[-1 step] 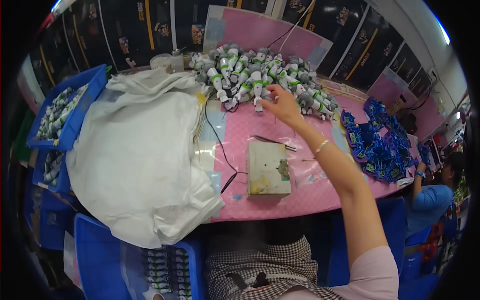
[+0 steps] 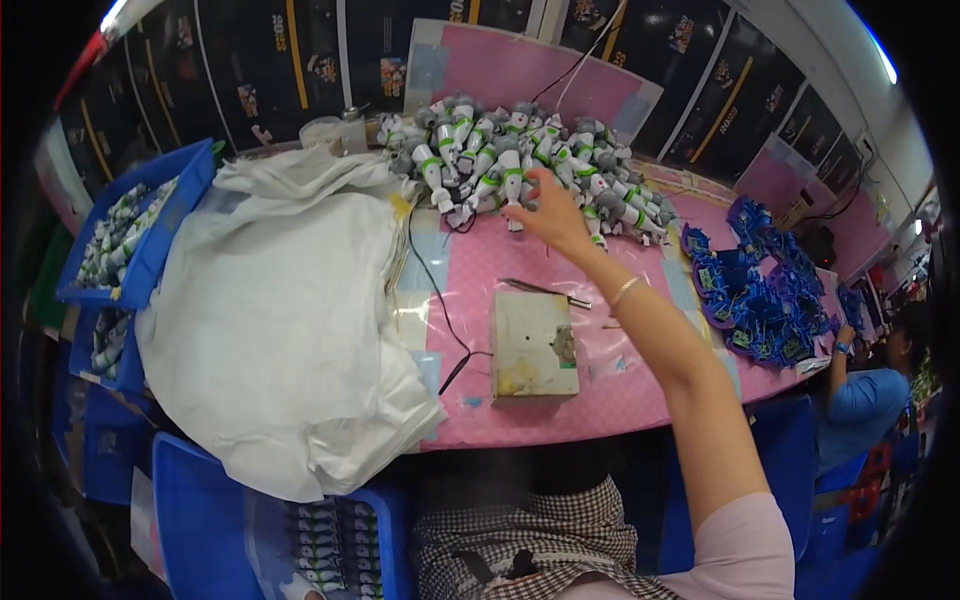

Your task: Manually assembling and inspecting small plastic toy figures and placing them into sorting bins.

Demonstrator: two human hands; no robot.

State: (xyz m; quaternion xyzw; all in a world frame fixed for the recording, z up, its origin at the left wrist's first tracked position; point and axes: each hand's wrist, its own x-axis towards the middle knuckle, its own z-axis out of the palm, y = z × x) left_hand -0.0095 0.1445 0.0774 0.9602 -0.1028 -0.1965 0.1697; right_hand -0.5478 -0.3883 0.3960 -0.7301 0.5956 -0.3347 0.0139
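Note:
My right hand [image 2: 553, 215] reaches over the pink table to the near edge of a heap of toy figure parts [image 2: 465, 140], white and grey with green bands. Its thumb and forefinger are apart beside one white part with a green band [image 2: 512, 185]; no firm grip on it shows. Only a sliver of what looks like my left hand [image 2: 308, 592] shows at the lower edge, inside a blue bin [image 2: 180, 500]. Rows of similar figure parts [image 2: 320, 545] lie in that bin. The left fingers are hidden.
A grey metal box [image 2: 533, 345] with a cable stands before me, tweezers [image 2: 545, 292] behind it. White sheets [image 2: 270, 290] are piled at left, beside blue trays [image 2: 140, 240] of parts. Blue-purple parts [image 2: 755, 290] lie at right, near a co-worker in blue [image 2: 865, 410].
My right hand has shifted slightly left and nearer to me, with thumb and forefinger still apart. The view has tilted slightly.

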